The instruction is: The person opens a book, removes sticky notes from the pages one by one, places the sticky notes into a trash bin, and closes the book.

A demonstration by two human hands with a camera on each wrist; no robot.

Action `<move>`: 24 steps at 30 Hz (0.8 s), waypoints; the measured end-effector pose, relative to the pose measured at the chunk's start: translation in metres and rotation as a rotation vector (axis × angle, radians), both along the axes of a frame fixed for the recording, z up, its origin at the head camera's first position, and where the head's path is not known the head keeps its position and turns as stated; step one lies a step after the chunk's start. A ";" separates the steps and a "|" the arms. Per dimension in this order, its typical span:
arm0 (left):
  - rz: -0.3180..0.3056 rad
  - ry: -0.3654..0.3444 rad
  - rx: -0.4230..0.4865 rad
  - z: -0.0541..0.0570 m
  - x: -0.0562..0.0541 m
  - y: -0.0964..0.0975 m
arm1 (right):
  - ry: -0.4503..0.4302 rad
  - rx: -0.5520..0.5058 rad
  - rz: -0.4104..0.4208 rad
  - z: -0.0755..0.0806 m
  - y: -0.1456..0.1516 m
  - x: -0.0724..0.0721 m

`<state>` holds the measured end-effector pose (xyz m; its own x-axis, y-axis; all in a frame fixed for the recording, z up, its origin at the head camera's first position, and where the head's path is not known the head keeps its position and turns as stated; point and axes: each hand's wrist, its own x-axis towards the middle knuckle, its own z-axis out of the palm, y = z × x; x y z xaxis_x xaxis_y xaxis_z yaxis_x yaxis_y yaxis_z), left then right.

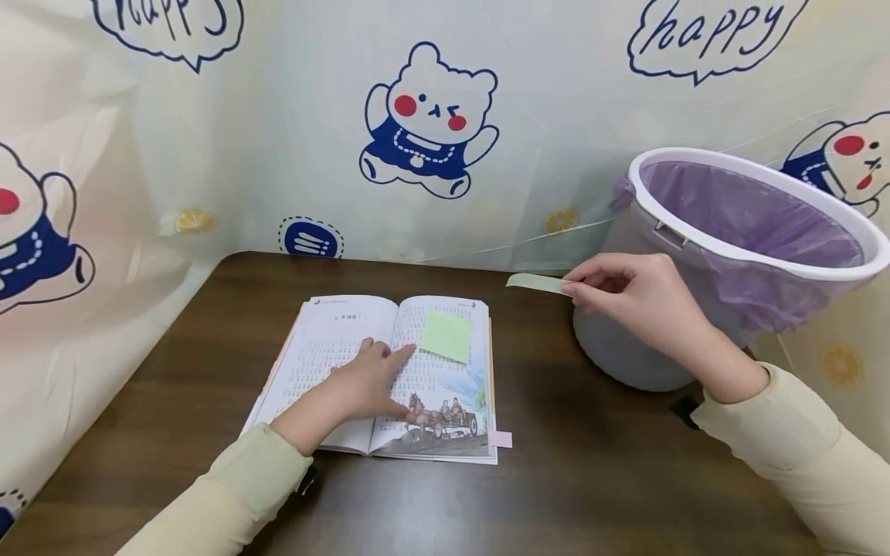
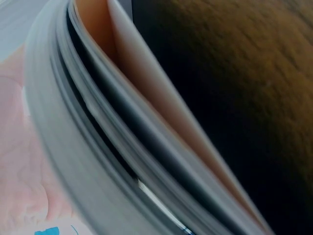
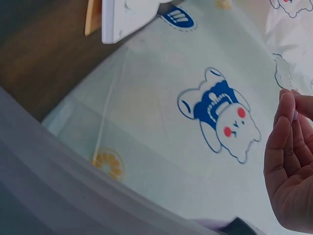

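An open book (image 1: pixel 348 328) lies on the table, with printed text and a horse-cart picture on its right page. A light green sticky note (image 1: pixel 446 337) is on the upper part of that page. My left hand (image 1: pixel 365 380) rests across the middle of the book, fingers and thumb spread over the right page. Between thumb and fingertips, my right hand (image 1: pixel 640 297) pinches a thin pale green paper strip (image 1: pixel 534 283) in front of the bin. In the left wrist view the book's page edges (image 2: pixel 122 127) fill much of the frame. The strip hardly shows in the right wrist view.
A grey waste bin (image 1: pixel 626 351) with a white rim and purple liner (image 1: pixel 751 208) stands tilted at the right. A pink tab (image 1: pixel 502 439) sticks out of the book's lower right edge. Behind the brown table (image 1: pixel 542 479) hangs a printed curtain (image 1: pixel 292 139).
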<state>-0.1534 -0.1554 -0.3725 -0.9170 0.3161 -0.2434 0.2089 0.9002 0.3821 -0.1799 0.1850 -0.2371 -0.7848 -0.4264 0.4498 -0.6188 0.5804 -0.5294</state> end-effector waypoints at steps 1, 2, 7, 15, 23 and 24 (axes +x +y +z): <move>0.000 -0.002 0.000 -0.002 0.001 0.000 | 0.021 0.004 -0.005 0.002 0.001 0.001; 0.001 -0.003 0.000 -0.003 0.001 0.000 | 0.039 0.007 -0.011 0.004 0.003 0.002; 0.005 0.008 -0.001 -0.005 0.002 0.000 | 0.090 0.010 -0.052 0.016 0.011 0.004; -0.005 0.006 0.003 0.000 0.001 0.001 | 0.165 0.018 -0.146 0.041 0.031 0.005; 0.005 0.007 0.003 -0.001 0.001 0.001 | 0.099 0.023 -0.329 0.059 0.053 0.006; 0.004 0.008 0.004 -0.001 0.001 0.001 | 0.091 0.030 -0.347 0.061 0.056 0.006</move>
